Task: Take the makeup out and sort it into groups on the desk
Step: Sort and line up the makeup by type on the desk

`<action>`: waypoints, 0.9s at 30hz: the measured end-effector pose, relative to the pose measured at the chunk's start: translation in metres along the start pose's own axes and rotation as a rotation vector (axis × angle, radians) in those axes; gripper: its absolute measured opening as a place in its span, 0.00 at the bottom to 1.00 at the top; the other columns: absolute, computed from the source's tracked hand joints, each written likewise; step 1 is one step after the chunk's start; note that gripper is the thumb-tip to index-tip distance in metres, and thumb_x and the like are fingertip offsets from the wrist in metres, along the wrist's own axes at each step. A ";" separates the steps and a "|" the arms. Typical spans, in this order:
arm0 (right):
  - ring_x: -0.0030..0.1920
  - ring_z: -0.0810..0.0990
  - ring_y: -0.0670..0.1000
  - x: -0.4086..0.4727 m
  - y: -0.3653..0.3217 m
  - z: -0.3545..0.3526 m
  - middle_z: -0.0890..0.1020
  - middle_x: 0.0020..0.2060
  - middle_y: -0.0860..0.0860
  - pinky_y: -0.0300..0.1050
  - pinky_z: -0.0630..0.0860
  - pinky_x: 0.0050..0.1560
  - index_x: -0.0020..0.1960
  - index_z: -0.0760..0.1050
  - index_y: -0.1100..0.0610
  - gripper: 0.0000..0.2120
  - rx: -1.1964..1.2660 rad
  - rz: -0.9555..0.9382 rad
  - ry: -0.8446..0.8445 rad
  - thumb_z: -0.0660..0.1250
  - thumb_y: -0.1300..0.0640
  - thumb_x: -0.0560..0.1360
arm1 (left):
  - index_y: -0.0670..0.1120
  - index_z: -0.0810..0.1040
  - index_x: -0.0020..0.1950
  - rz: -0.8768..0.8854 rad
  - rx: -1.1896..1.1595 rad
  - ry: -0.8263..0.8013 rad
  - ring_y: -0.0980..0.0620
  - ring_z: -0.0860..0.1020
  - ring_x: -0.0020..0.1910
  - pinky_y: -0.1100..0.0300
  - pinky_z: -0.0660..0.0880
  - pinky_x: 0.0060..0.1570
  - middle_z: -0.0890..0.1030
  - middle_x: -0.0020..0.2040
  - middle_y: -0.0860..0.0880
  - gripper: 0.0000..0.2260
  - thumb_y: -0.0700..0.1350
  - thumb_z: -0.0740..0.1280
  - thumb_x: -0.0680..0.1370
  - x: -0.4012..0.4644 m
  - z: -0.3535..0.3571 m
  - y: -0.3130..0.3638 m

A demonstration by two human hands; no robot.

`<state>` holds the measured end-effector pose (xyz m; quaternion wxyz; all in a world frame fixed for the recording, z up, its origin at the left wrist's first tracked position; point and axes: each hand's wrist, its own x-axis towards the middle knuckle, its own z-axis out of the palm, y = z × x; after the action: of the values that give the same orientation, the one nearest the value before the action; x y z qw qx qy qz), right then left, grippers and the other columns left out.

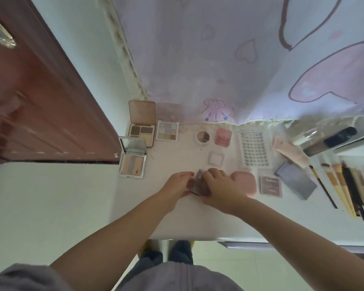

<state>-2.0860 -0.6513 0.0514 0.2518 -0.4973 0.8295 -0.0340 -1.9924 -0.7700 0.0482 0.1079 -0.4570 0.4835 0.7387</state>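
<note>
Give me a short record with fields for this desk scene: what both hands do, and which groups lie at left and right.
hands: left hand and right hand together hold a small grey compact
left group: three open palettes
right group: brushes in a row
middle: lash tray, pink case
surface: white desk

Both bare forearms reach forward and converge. The left hand [178, 184] and right hand [220, 186] meet, fingers curled, pinching a small compact [198, 183] between them.
</note>
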 end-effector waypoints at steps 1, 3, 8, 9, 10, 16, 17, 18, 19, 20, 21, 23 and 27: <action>0.60 0.69 0.54 -0.003 -0.006 -0.005 0.69 0.61 0.52 0.44 0.68 0.54 0.62 0.66 0.55 0.23 0.099 0.022 0.028 0.67 0.49 0.71 | 0.41 0.74 0.63 -0.033 -0.071 -0.047 0.47 0.76 0.50 0.55 0.73 0.55 0.78 0.58 0.39 0.15 0.47 0.56 0.82 -0.004 -0.008 -0.001; 0.56 0.70 0.50 -0.008 -0.023 -0.017 0.69 0.57 0.49 0.40 0.68 0.52 0.60 0.67 0.53 0.21 0.267 0.000 0.114 0.69 0.48 0.71 | 0.42 0.75 0.64 -0.101 -0.212 -0.232 0.44 0.76 0.54 0.48 0.72 0.61 0.76 0.62 0.38 0.22 0.56 0.56 0.81 -0.015 -0.022 -0.003; 0.53 0.69 0.46 -0.009 -0.052 -0.046 0.69 0.54 0.44 0.40 0.69 0.52 0.59 0.69 0.53 0.22 0.360 -0.105 0.232 0.72 0.49 0.69 | 0.43 0.72 0.67 -0.015 -0.475 -0.409 0.45 0.79 0.54 0.48 0.78 0.54 0.75 0.64 0.40 0.26 0.59 0.53 0.79 -0.034 -0.036 0.007; 0.52 0.70 0.46 -0.007 -0.054 -0.051 0.69 0.53 0.44 0.38 0.68 0.51 0.58 0.70 0.53 0.22 0.358 -0.120 0.229 0.72 0.49 0.69 | 0.43 0.72 0.67 0.011 -0.486 -0.414 0.45 0.79 0.53 0.48 0.78 0.53 0.75 0.64 0.40 0.26 0.59 0.53 0.79 -0.037 -0.038 0.010; 0.51 0.71 0.46 -0.006 -0.056 -0.055 0.71 0.53 0.45 0.38 0.67 0.50 0.57 0.70 0.53 0.21 0.358 -0.129 0.222 0.73 0.49 0.69 | 0.42 0.72 0.67 0.025 -0.494 -0.412 0.44 0.79 0.53 0.47 0.78 0.54 0.76 0.63 0.39 0.26 0.59 0.53 0.79 -0.039 -0.041 0.012; 0.53 0.79 0.43 0.002 -0.055 -0.091 0.80 0.52 0.44 0.37 0.75 0.52 0.53 0.73 0.47 0.10 0.675 -0.084 -0.054 0.70 0.51 0.73 | 0.38 0.76 0.62 -0.045 -0.548 -0.484 0.41 0.80 0.45 0.47 0.78 0.53 0.79 0.51 0.34 0.28 0.61 0.58 0.75 -0.047 -0.066 0.009; 0.52 0.80 0.44 0.004 -0.055 -0.095 0.81 0.52 0.45 0.37 0.76 0.51 0.52 0.74 0.47 0.07 0.776 -0.062 -0.099 0.68 0.51 0.75 | 0.38 0.78 0.61 -0.061 -0.559 -0.508 0.41 0.80 0.44 0.48 0.79 0.51 0.79 0.52 0.34 0.29 0.61 0.58 0.75 -0.049 -0.070 0.006; 0.52 0.81 0.47 0.006 -0.054 -0.097 0.83 0.51 0.46 0.40 0.77 0.52 0.52 0.75 0.48 0.06 0.889 -0.039 -0.112 0.66 0.50 0.76 | 0.38 0.79 0.60 -0.076 -0.574 -0.526 0.41 0.81 0.44 0.49 0.80 0.49 0.79 0.52 0.33 0.29 0.60 0.59 0.74 -0.051 -0.073 0.004; 0.52 0.82 0.50 0.010 -0.054 -0.095 0.84 0.50 0.49 0.44 0.77 0.54 0.52 0.77 0.51 0.07 1.007 -0.012 -0.104 0.64 0.50 0.78 | 0.37 0.80 0.58 -0.086 -0.588 -0.532 0.41 0.81 0.44 0.50 0.80 0.48 0.79 0.52 0.33 0.29 0.60 0.59 0.73 -0.054 -0.076 0.001; 0.52 0.83 0.52 0.013 -0.055 -0.091 0.85 0.50 0.51 0.47 0.78 0.56 0.52 0.77 0.54 0.09 1.102 0.020 -0.086 0.61 0.51 0.79 | 0.37 0.80 0.57 -0.092 -0.604 -0.527 0.41 0.81 0.44 0.51 0.80 0.47 0.79 0.53 0.34 0.28 0.60 0.59 0.73 -0.056 -0.080 -0.003; 0.52 0.83 0.53 0.016 -0.056 -0.086 0.85 0.50 0.53 0.49 0.78 0.56 0.53 0.77 0.57 0.11 1.158 0.044 -0.073 0.60 0.51 0.80 | 0.37 0.80 0.58 -0.090 -0.622 -0.516 0.40 0.81 0.46 0.51 0.80 0.48 0.79 0.55 0.34 0.28 0.59 0.59 0.73 -0.059 -0.085 -0.007; 0.52 0.83 0.51 0.021 -0.064 -0.070 0.85 0.49 0.53 0.47 0.79 0.56 0.54 0.77 0.58 0.10 1.117 0.052 -0.066 0.62 0.53 0.79 | 0.39 0.77 0.63 -0.067 -0.651 -0.480 0.38 0.80 0.52 0.49 0.79 0.51 0.77 0.60 0.34 0.27 0.58 0.57 0.76 -0.062 -0.098 -0.016; 0.50 0.83 0.48 0.036 -0.092 -0.031 0.85 0.45 0.48 0.42 0.79 0.50 0.47 0.79 0.51 0.06 0.909 0.050 -0.016 0.65 0.60 0.77 | 0.43 0.76 0.64 -0.036 -0.573 -0.333 0.38 0.77 0.59 0.43 0.75 0.57 0.77 0.62 0.37 0.19 0.52 0.55 0.81 -0.068 -0.130 -0.037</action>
<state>-2.0392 -0.7335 0.0928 0.4515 -0.3164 0.7402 -0.3848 -1.8581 -0.8381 0.0635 0.0657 -0.3504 0.2235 0.9072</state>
